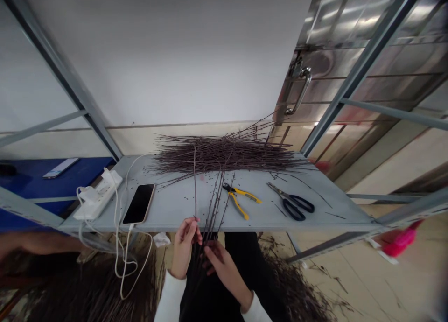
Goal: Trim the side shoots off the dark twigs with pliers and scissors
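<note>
My left hand (185,245) pinches the lower end of a single thin dark twig (195,182) that stands up across the grey shelf edge. My right hand (220,266) is closed round a small bunch of twigs (213,210) that lean up toward the big pile of twigs (224,154) at the back of the grey metal shelf (336,205). Both hands sit just below the shelf's front edge, over my dark lap.
Yellow-handled pliers (241,200) and black scissors (292,203) lie right of the bunch. A phone (139,203) on a white cable and a white power strip (98,196) lie left. More twigs cover the floor (301,289). Another person's arm (38,242) reaches in at left.
</note>
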{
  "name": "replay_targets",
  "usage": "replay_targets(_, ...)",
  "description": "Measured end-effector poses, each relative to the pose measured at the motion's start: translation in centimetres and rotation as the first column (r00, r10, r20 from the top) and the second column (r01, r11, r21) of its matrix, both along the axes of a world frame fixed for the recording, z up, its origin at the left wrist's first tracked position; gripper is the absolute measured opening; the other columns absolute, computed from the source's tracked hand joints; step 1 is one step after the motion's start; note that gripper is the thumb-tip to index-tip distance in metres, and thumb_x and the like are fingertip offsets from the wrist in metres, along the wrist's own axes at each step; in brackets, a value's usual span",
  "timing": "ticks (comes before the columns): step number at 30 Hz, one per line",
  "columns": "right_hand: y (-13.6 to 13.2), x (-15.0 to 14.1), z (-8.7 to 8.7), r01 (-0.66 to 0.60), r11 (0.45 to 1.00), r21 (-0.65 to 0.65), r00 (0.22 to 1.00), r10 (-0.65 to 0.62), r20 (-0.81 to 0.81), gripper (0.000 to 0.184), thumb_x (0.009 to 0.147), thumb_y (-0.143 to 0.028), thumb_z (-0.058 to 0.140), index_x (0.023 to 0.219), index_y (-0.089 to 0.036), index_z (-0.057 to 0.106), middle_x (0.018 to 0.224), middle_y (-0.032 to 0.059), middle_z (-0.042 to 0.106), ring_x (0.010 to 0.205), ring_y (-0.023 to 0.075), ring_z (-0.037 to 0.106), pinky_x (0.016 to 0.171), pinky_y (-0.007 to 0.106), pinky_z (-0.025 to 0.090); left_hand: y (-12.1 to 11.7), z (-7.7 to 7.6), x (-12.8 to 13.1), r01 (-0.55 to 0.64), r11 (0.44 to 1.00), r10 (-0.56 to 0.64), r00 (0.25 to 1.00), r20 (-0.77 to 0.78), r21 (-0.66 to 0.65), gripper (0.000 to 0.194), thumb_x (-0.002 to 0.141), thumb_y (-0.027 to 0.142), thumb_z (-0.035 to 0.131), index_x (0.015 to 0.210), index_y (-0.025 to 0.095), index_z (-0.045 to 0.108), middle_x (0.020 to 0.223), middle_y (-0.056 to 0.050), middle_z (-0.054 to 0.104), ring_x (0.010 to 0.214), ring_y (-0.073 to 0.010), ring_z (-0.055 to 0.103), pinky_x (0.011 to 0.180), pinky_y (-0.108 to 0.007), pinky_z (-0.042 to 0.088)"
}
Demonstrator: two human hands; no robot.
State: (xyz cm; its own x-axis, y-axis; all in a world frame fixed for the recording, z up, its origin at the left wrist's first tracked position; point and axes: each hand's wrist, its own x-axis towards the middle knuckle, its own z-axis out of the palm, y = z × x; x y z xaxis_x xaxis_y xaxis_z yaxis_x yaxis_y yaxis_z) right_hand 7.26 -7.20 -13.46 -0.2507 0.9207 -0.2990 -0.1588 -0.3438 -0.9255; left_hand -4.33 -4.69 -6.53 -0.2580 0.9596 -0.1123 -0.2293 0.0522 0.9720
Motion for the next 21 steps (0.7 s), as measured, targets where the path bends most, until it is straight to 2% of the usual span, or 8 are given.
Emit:
replay_targets(3, 0.8, 3.2, 0.4, 0.130, 0.990, 0.053, 0.983, -0.136, 0.124, 0.065, 0.073, -0.075, 0.048, 0.100, -0.016, 0.056, 0.080, 0.0069, 0.065, 0.064, 0.0179, 0.063, 0.047, 0.026, 0.048, 0.0, 0.1, 0.0, 0.028, 1.000, -0.027, 0.998, 0.052, -0.010, 0.040, 0.069, 0.050, 0.071, 0.090, 0.017, 0.063, 0.056, 0.005, 0.051, 0.047, -0.0085, 0.047, 0.044, -0.020, 0.038)
replay_targets(5, 1.7, 6.3, 0.9, 0.227, 0.959, 0.167, 0.940, -0.261, 0.219, 0.058, 0.079, -0.070, 0.044, 0.099, -0.017, 0.057, 0.085, 0.0097, 0.066, 0.071, 0.0208, 0.063, 0.054, 0.030, 0.051, 0.0, 0.0, -0.1, 0.048, 0.999, -0.048, 0.998, 0.043, -0.004, 0.040, 0.071, 0.050, 0.069, 0.093, 0.017, 0.063, 0.056, 0.005, 0.049, 0.049, -0.0089, 0.047, 0.046, -0.020, 0.038)
replay_targets(7, 2.9, 9.7, 1.4, 0.293, 0.903, 0.315, 0.857, -0.394, 0.333, 0.047, 0.081, -0.063, 0.047, 0.094, -0.019, 0.058, 0.085, 0.0102, 0.067, 0.076, 0.0231, 0.063, 0.063, 0.034, 0.051, 0.1, -0.2, -0.3, 0.067, 0.998, -0.067, 0.998, 0.010, 0.020, 0.037, 0.074, 0.050, 0.067, 0.089, 0.017, 0.063, 0.057, 0.005, 0.047, 0.051, -0.0093, 0.047, 0.050, -0.021, 0.039)
replay_targets(8, 3.6, 11.6, 1.7, 0.302, 0.869, 0.391, 0.791, -0.457, 0.407, 0.042, 0.083, -0.059, 0.048, 0.093, -0.019, 0.058, 0.083, 0.0092, 0.067, 0.075, 0.0231, 0.063, 0.068, 0.035, 0.050, 0.1, -0.4, -0.3, 0.077, 0.996, -0.077, 0.997, -0.006, 0.035, 0.035, 0.075, 0.050, 0.066, 0.086, 0.017, 0.063, 0.058, 0.005, 0.047, 0.053, -0.0095, 0.047, 0.052, -0.022, 0.040)
replay_targets(12, 7.0, 18.9, 2.1, 0.186, 0.745, 0.641, 0.474, -0.639, 0.606, 0.035, 0.084, -0.046, 0.042, 0.090, -0.017, 0.060, 0.075, 0.0092, 0.063, 0.065, 0.0214, 0.055, 0.067, 0.036, 0.047, -0.1, -0.9, -0.4, 0.124, 0.990, -0.123, 0.992, -0.018, 0.072, 0.030, 0.080, 0.048, 0.063, 0.080, 0.018, 0.060, 0.062, 0.004, 0.045, 0.055, -0.0096, 0.045, 0.055, -0.023, 0.039)
replay_targets(15, 9.6, 23.4, 1.4, -0.016, 0.651, 0.759, 0.237, -0.735, 0.635, 0.032, 0.083, -0.038, 0.041, 0.092, -0.016, 0.062, 0.083, 0.0133, 0.063, 0.081, 0.0265, 0.055, 0.079, 0.040, 0.044, -0.4, -1.2, -0.4, 0.137, 0.986, -0.138, 0.990, 0.000, 0.090, 0.030, 0.082, 0.048, 0.061, 0.073, 0.019, 0.056, 0.062, 0.005, 0.042, 0.054, -0.0094, 0.043, 0.053, -0.023, 0.037)
replay_targets(18, 11.6, 26.4, -0.2, -0.175, 0.667, 0.724, 0.064, -0.726, 0.685, 0.033, 0.080, -0.034, 0.042, 0.094, -0.013, 0.063, 0.090, 0.0178, 0.062, 0.088, 0.0307, 0.055, 0.082, 0.046, 0.042, -0.7, -1.2, -0.5, 0.153, 0.984, -0.153, 0.988, -0.011, 0.090, 0.031, 0.083, 0.047, 0.059, 0.070, 0.019, 0.053, 0.062, 0.005, 0.040, 0.053, -0.0096, 0.042, 0.053, -0.023, 0.037)
replay_targets(21, 12.6, 27.7, -1.5, -0.226, 0.691, 0.687, 0.042, -0.697, 0.715, 0.029, 0.080, -0.033, 0.043, 0.088, -0.016, 0.064, 0.085, 0.0147, 0.062, 0.084, 0.0288, 0.057, 0.080, 0.043, 0.043, -0.9, -1.0, -0.5, 0.149, 0.984, -0.149, 0.989, -0.014, 0.094, 0.032, 0.083, 0.047, 0.058, 0.069, 0.019, 0.051, 0.061, 0.005, 0.038, 0.053, -0.0100, 0.041, 0.054, -0.024, 0.036)
